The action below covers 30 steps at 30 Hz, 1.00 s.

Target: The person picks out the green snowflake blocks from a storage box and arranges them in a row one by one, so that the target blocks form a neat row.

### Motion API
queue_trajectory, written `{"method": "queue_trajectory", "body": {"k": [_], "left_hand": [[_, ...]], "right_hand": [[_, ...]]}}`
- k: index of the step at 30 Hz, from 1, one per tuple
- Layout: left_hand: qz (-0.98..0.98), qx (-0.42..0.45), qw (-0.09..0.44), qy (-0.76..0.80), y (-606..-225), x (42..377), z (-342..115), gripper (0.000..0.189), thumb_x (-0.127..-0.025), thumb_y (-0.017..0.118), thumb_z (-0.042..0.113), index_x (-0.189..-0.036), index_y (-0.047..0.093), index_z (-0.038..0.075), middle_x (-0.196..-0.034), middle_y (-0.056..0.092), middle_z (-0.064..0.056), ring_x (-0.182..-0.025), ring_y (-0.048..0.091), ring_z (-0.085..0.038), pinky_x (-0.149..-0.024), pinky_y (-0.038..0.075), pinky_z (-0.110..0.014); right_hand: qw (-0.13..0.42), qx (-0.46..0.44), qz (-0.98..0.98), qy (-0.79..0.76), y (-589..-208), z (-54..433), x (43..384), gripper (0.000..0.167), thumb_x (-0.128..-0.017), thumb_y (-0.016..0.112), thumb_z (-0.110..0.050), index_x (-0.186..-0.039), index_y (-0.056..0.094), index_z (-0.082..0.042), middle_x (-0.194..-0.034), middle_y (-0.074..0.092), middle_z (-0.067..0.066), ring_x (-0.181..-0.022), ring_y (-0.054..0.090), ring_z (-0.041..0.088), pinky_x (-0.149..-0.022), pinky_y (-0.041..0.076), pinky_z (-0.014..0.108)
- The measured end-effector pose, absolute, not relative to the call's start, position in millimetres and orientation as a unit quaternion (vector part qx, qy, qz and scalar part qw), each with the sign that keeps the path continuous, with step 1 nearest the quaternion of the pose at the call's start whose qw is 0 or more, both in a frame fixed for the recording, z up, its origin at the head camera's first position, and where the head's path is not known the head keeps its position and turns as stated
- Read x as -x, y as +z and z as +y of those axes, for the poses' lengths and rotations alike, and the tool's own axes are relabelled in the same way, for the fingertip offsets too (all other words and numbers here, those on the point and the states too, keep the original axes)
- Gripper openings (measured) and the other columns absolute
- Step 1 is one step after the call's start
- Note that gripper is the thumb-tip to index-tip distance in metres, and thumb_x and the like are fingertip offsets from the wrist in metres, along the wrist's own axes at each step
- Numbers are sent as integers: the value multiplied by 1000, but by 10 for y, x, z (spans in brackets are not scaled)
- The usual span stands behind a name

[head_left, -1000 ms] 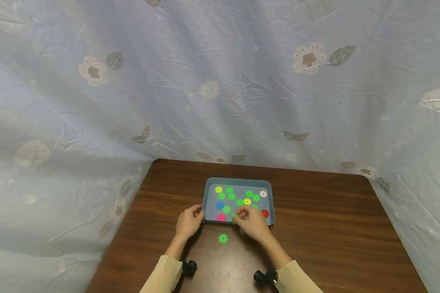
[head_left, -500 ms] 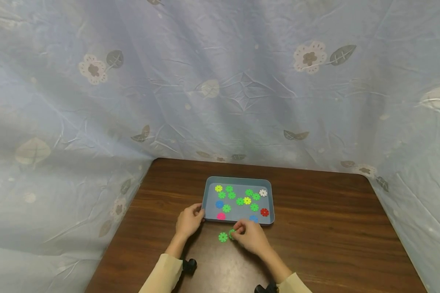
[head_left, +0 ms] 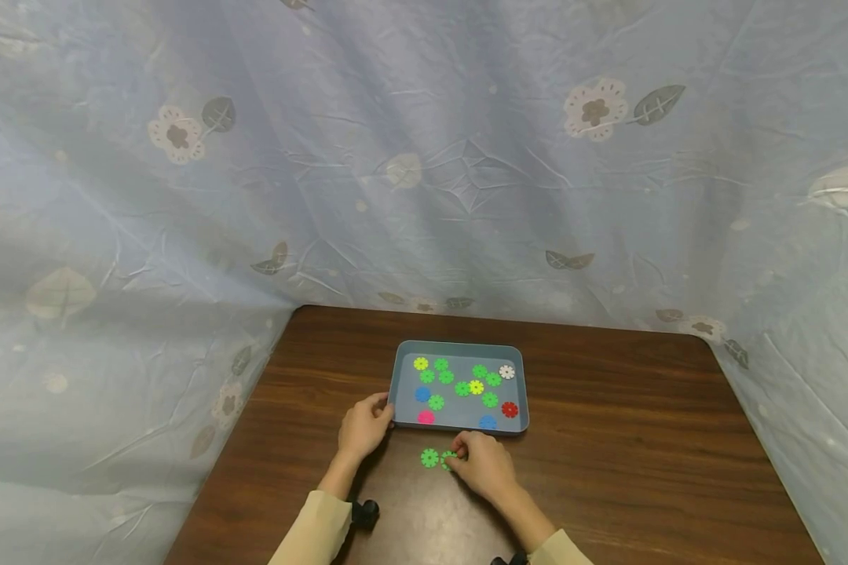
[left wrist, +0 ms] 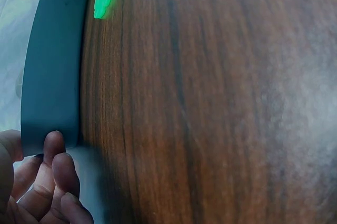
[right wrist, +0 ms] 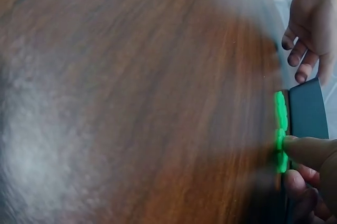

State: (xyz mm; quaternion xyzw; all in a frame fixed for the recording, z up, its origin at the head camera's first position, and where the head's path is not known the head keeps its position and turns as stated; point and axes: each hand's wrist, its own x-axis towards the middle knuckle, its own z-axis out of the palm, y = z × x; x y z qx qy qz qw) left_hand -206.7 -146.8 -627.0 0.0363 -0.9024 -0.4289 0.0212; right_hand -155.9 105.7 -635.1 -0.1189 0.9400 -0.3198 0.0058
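Note:
At the near left corner of a grey-blue tray (head_left: 459,353), my left hand (head_left: 364,428) grips the rim; in the left wrist view fingers (left wrist: 55,150) lie against the tray's outer wall. My right hand (head_left: 484,464) is just in front of the tray, its thumb and curled fingers at a green notched snowflake disc (head_left: 447,461). The right wrist view shows the thumb (right wrist: 303,148) on this disc, which lies low at the table and is partly covered. Directly left of it another green snowflake disc (head_left: 429,457) lies flat on the wood.
Inside the tray are several green snowflake discs, such as a green disc (head_left: 436,402), plus yellow, blue and white ones, a pink disc (head_left: 425,417) and a red disc (head_left: 509,410). A patterned curtain (head_left: 466,235) surrounds the brown wooden table (head_left: 629,439).
My right hand has carried a green snowflake disc from the tray's near edge down to the table, beside the other green disc. The left hand has stayed at the tray corner.

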Motion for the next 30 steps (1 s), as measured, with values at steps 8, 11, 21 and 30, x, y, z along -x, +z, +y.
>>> {"method": "queue_trajectory", "body": {"k": [8, 11, 21, 30], "left_hand": [[-905, -36, 20, -424, -6247, 2055, -1472, 35, -100, 67, 24, -130, 71, 6, -69, 69, 7, -50, 50, -12, -46, 35, -32], [-905, -38, 18, -424, -6240, 2058, -1477, 35, -100, 66, 23, -131, 71, 6, -69, 69, 6, -50, 50, -12, -46, 34, -32], [-907, -37, 25, -419, -6252, 2054, -1470, 36, -100, 67, 25, -130, 72, 7, -68, 68, 9, -49, 50, -11, -45, 34, -31], [-903, -41, 16, -427, -6266, 2073, -1468, 36, -100, 67, 25, -131, 71, 8, -67, 67, 10, -50, 52, -13, -47, 36, -33]], "right_hand": [[-28, 129, 934, -332, -6335, 1068, 1571, 15, -85, 86, -29, -86, 72, -24, -78, 63, -15, -72, 58, 2, -62, 47, 29], [-56, 141, 927, -342, -6292, 1070, 1594, 13, -85, 85, -27, -85, 72, -25, -77, 62, -18, -72, 59, 2, -64, 49, 29], [-71, 127, 925, -351, -6071, 1049, 1918, 8, -91, 80, -26, -93, 75, -19, -81, 64, -13, -68, 55, 4, -62, 47, 29], [20, 115, 934, -338, -6046, 962, 2338, 27, -90, 81, -27, -111, 77, -11, -91, 68, -3, -82, 62, 15, -72, 52, 39]]}}
